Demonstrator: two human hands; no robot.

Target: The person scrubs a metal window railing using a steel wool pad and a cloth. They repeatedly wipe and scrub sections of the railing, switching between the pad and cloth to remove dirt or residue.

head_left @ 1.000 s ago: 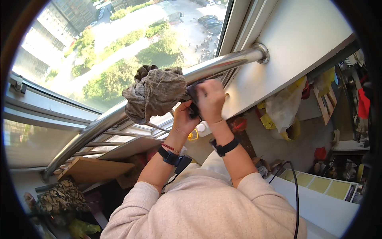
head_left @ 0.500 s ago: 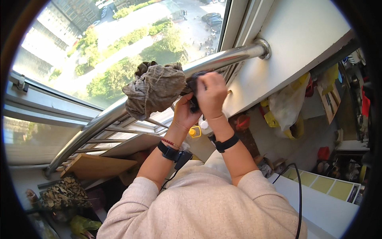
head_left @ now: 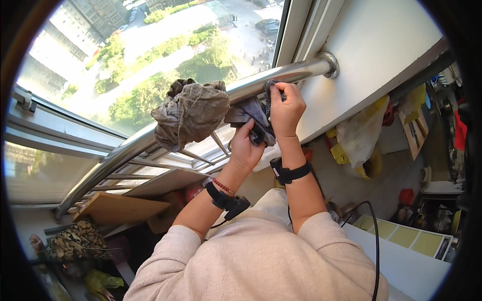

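Note:
In front of the metal rail (head_left: pixel 283 71), both my hands hold a dark grey piece of fabric (head_left: pixel 253 111). My left hand (head_left: pixel 246 150) grips its lower side, thumb on top and fingers partly hidden. Pinched in my right hand (head_left: pixel 287 110) is the fabric's upper right part, dark and fuzzy, close to the rail. Whether it is a sock, a glove or a cloth I cannot tell. Left of my hands, a crumpled brown-grey rag (head_left: pixel 193 113) hangs bunched over the rail.
Beyond the rail is a large window (head_left: pixel 165 65), with a white sill (head_left: pixel 371 65) to the right. A wooden board (head_left: pixel 118 209) and dried leaves (head_left: pixel 80 246) lie lower left. Plastic bags (head_left: pixel 361 135) hang at right, above a white cabinet (head_left: pixel 401 256).
My right hand has moved right, away from my left, and the dark fabric is spread wider between them. My left hand has shifted slightly right. The rag still hangs on the rail.

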